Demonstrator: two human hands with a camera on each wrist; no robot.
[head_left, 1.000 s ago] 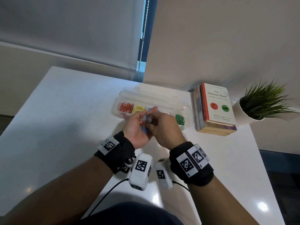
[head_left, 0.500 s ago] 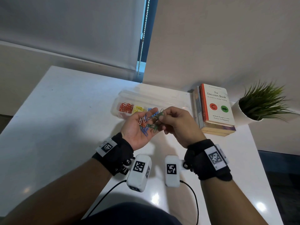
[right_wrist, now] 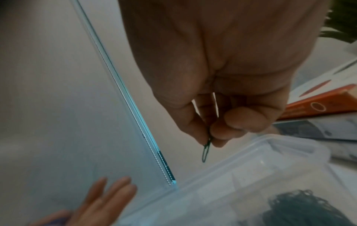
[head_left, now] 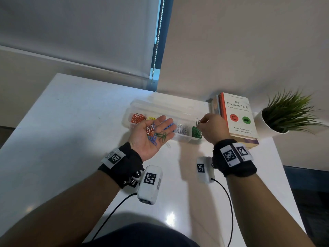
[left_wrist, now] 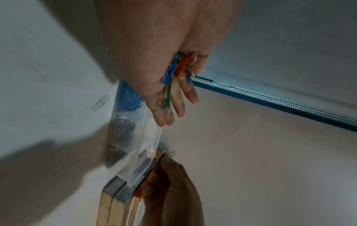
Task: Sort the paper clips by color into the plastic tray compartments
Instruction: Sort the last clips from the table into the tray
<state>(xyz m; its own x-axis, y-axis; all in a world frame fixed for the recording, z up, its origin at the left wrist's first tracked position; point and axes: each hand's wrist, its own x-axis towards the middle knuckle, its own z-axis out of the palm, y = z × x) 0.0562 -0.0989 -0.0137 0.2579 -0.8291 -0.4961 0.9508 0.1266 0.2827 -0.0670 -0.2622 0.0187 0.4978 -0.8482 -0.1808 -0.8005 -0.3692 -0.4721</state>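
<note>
White tabletop (head_left: pixel 74 132) ran back to a pale wall and a drawn blind (head_left: pixel 76 32) with a bead cord (head_left: pixel 157 43) hanging beside it. Against the far edge lay the clear tray (head_left: pixel 183 137), its compartments holding orange clips (head_left: pixel 137 118), a sliver of yellow clips (head_left: pixel 151 118), blue clips (left_wrist: pixel 132 98), white clips (head_left: pixel 181 129) and green clips (head_left: pixel 196 132); the yellow and blue ones were largely hidden behind the left hand (head_left: pixel 151 138) in the head view. That hand lay palm up with fingers straight, just in front of the tray and well apart from the other hand, carrying a loose pile (head_left: pixel 155 134) of white, orange, blue and green clips. The right hand (head_left: pixel 212 129) hung over the tray's right end, thumb and fingers pinching a green clip (right_wrist: pixel 205 150) that pointed down toward the green compartment; in the right wrist view that compartment was blurred and dark, so the clip seemed clear of the heap below, though I could not be sure. One stray clip (head_left: pixel 168 144), hard to make out, appeared to lie on the table under the left hand. Books (head_left: pixel 238 118) were stacked right of the tray, partly covered by the right wrist, and a potted plant (head_left: pixel 288 114) stood beyond them, its leaves cut off at the frame edge.
</note>
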